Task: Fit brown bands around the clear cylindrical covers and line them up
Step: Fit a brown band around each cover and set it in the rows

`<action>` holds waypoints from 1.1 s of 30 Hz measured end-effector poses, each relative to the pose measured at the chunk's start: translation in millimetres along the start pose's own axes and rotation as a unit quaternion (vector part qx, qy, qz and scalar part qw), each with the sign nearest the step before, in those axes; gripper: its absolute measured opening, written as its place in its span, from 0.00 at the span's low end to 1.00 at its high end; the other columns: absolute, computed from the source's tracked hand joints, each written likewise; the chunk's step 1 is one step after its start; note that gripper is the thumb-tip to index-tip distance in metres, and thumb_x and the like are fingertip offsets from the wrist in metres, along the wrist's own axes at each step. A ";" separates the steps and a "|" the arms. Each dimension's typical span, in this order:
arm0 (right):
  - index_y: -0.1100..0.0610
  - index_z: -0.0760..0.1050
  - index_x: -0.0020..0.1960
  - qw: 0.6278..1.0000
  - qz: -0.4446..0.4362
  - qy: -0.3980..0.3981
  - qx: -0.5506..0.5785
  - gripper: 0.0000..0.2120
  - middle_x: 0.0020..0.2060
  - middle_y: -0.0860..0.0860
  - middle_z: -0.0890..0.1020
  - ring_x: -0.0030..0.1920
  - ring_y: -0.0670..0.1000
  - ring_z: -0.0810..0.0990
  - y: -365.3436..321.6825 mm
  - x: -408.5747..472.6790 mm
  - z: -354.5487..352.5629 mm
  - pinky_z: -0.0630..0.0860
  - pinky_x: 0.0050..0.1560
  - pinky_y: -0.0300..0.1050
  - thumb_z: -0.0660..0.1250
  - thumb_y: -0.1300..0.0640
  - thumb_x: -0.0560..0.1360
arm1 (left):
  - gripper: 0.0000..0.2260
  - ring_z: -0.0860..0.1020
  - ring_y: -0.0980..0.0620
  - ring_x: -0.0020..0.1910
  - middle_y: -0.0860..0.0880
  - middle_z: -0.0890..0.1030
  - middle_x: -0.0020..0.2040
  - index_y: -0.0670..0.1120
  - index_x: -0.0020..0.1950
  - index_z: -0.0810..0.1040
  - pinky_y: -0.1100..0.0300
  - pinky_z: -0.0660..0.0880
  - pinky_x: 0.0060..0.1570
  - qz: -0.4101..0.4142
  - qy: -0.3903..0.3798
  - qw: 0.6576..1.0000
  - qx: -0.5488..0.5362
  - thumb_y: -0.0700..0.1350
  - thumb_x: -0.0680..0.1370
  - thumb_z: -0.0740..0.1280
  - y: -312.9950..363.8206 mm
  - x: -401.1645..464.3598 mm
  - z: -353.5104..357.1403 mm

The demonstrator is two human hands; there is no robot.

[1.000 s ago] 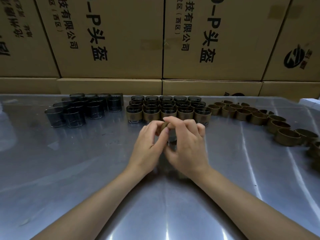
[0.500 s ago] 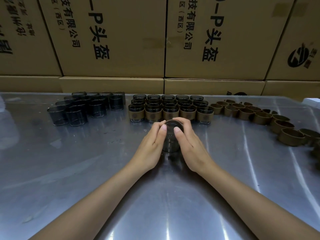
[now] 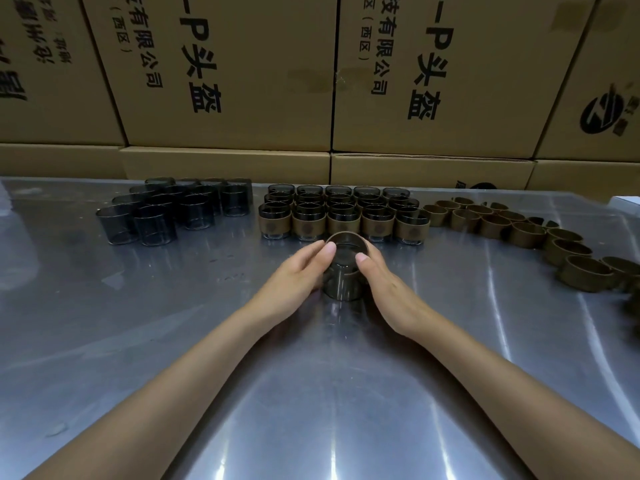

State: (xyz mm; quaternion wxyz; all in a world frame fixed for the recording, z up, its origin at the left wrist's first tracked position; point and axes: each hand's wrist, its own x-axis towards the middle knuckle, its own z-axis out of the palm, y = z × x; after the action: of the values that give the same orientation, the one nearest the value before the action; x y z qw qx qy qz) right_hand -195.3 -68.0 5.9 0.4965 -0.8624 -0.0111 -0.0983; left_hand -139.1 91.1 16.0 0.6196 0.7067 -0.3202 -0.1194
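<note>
Covers and bands are sharing a steel worktop (image 3: 104, 341) that is backing onto stacked cardboard boxes (image 3: 225, 74). Banded covers (image 3: 343, 213) are standing in rows at twelve o'clock, bare covers (image 3: 166, 213) are clustering at ten, and loose brown bands (image 3: 519, 230) are trailing off toward two. Dead centre, one clear cover (image 3: 343, 271) is standing upright, a brown band (image 3: 346, 234) riding its top rim. The left hand (image 3: 294, 278) and right hand (image 3: 388, 285) are cupping it, fingers curled round the wall. It's looking light, rigid and slippery; gripping low on the wall seems safest.
</note>
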 end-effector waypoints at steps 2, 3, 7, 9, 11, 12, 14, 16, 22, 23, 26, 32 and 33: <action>0.47 0.50 0.79 1.000 0.006 -0.010 0.008 0.26 0.77 0.44 0.59 0.76 0.44 0.56 1.8 1.1 -1.1 0.54 0.76 0.52 0.46 0.43 0.83 | 0.18 0.78 0.61 0.60 0.60 0.82 0.57 0.60 0.58 0.78 0.61 0.71 0.63 -0.003 -0.024 0.999 0.043 0.64 0.74 0.58 1.7 -0.7 -2.1; 0.47 0.49 0.79 1.000 0.008 -0.018 0.008 0.27 0.77 0.45 0.58 0.76 0.45 0.56 2.2 1.5 -1.7 0.54 0.76 0.52 0.46 0.42 0.82 | 0.16 0.76 0.65 0.60 0.65 0.81 0.56 0.63 0.57 0.77 0.64 0.69 0.63 -0.006 -0.031 0.998 0.059 0.65 0.74 0.57 3.6 -1.8 -2.1; 0.46 0.46 0.79 0.999 0.019 -0.044 -0.005 0.39 0.77 0.43 0.59 0.76 0.45 0.58 -1.9 1.4 -4.8 0.55 0.76 0.52 0.50 0.33 0.72 | 0.17 0.74 0.70 0.61 0.70 0.79 0.56 0.65 0.58 0.75 0.73 0.67 0.62 -0.012 -0.039 0.996 0.084 0.66 0.74 0.54 6.4 -3.9 -1.3; 0.46 0.45 0.79 0.998 0.018 -0.060 -0.020 0.40 0.76 0.44 0.60 0.75 0.45 0.59 -2.7 1.3 -7.2 0.57 0.75 0.51 0.54 0.33 0.73 | 0.16 0.73 0.71 0.60 0.71 0.79 0.55 0.65 0.58 0.75 0.75 0.67 0.61 -0.017 -0.042 0.994 0.095 0.65 0.75 0.54 7.6 -4.4 -1.5; 0.45 0.47 0.78 0.997 0.017 -0.072 -0.036 0.35 0.73 0.42 0.64 0.73 0.46 0.63 -1.7 0.7 -10.2 0.60 0.72 0.46 0.56 0.35 0.77 | 0.16 0.73 0.72 0.59 0.72 0.79 0.54 0.65 0.57 0.75 0.73 0.68 0.60 -0.022 -0.041 0.993 0.105 0.64 0.74 0.54 8.3 -4.3 -1.0; 0.44 0.50 0.77 0.996 0.019 -0.071 -0.047 0.33 0.70 0.41 0.66 0.72 0.46 0.65 -1.4 0.1 -11.1 0.61 0.70 0.44 0.55 0.35 0.78 | 0.17 0.73 0.72 0.59 0.71 0.79 0.54 0.64 0.58 0.74 0.71 0.68 0.60 -0.021 -0.039 0.993 0.108 0.65 0.74 0.54 7.8 -4.1 -0.8; 0.45 0.54 0.76 0.996 0.027 -0.061 -0.059 0.35 0.69 0.42 0.68 0.70 0.48 0.67 -1.4 -1.8 -11.2 0.62 0.70 0.46 0.52 0.31 0.74 | 0.23 0.72 0.70 0.62 0.67 0.78 0.58 0.61 0.62 0.74 0.65 0.66 0.65 -0.016 -0.039 0.994 0.105 0.67 0.73 0.53 3.0 -3.3 -0.9; 0.45 0.55 0.75 0.997 0.036 -0.053 -0.052 0.41 0.70 0.45 0.68 0.71 0.49 0.66 -2.2 -4.1 -10.0 0.62 0.72 0.52 0.49 0.26 0.68 | 0.33 0.69 0.63 0.69 0.61 0.74 0.67 0.57 0.70 0.70 0.54 0.62 0.72 -0.035 -0.025 0.995 0.093 0.74 0.73 0.50 0.3 -3.3 1.0; 0.45 0.56 0.74 0.996 -0.013 -0.018 0.084 0.39 0.70 0.41 0.63 0.71 0.40 0.61 -9.6 -8.8 -0.8 0.59 0.73 0.47 0.49 0.25 0.70 | 0.35 0.70 0.56 0.69 0.56 0.73 0.69 0.60 0.69 0.67 0.50 0.63 0.72 -0.066 0.048 0.997 0.001 0.77 0.68 0.51 7.8 -9.9 19.8; 0.46 0.58 0.73 0.993 -0.015 -0.005 0.113 0.37 0.70 0.42 0.64 0.71 0.41 0.63 -11.2 -8.7 2.5 0.61 0.72 0.47 0.50 0.26 0.70 | 0.33 0.73 0.55 0.67 0.54 0.74 0.68 0.60 0.67 0.69 0.51 0.67 0.70 -0.067 0.066 0.995 -0.027 0.76 0.68 0.53 15.3 -14.4 22.2; 0.47 0.54 0.77 0.989 0.012 0.043 0.138 0.33 0.75 0.48 0.62 0.75 0.52 0.62 -15.0 7.4 30.4 0.58 0.74 0.53 0.48 0.31 0.77 | 0.27 0.72 0.45 0.69 0.37 0.70 0.70 0.47 0.72 0.68 0.57 0.70 0.63 -0.011 0.072 0.994 -0.080 0.62 0.82 0.50 36.4 -28.7 41.0; 0.47 0.62 0.75 0.971 0.024 0.074 0.226 0.29 0.70 0.53 0.72 0.71 0.55 0.70 -8.4 -0.1 36.1 0.63 0.72 0.56 0.49 0.34 0.79 | 0.23 0.73 0.41 0.68 0.30 0.70 0.68 0.41 0.68 0.74 0.55 0.72 0.62 -0.042 0.127 0.972 -0.194 0.54 0.84 0.50 38.8 -22.5 45.8; 0.48 0.67 0.71 0.962 0.034 0.089 0.256 0.30 0.65 0.53 0.77 0.66 0.54 0.75 -14.1 -0.2 29.0 0.69 0.68 0.57 0.54 0.32 0.76 | 0.21 0.80 0.45 0.59 0.37 0.80 0.61 0.48 0.60 0.80 0.56 0.79 0.52 -0.026 0.118 0.975 -0.184 0.59 0.82 0.54 28.6 -17.3 35.8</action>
State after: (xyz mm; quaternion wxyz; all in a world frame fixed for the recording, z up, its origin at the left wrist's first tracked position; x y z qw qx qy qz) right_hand -192.5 -35.9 3.7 0.7029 -0.6940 0.0372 -0.1514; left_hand -181.3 72.1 32.0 0.7692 0.5975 -0.1992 -0.1081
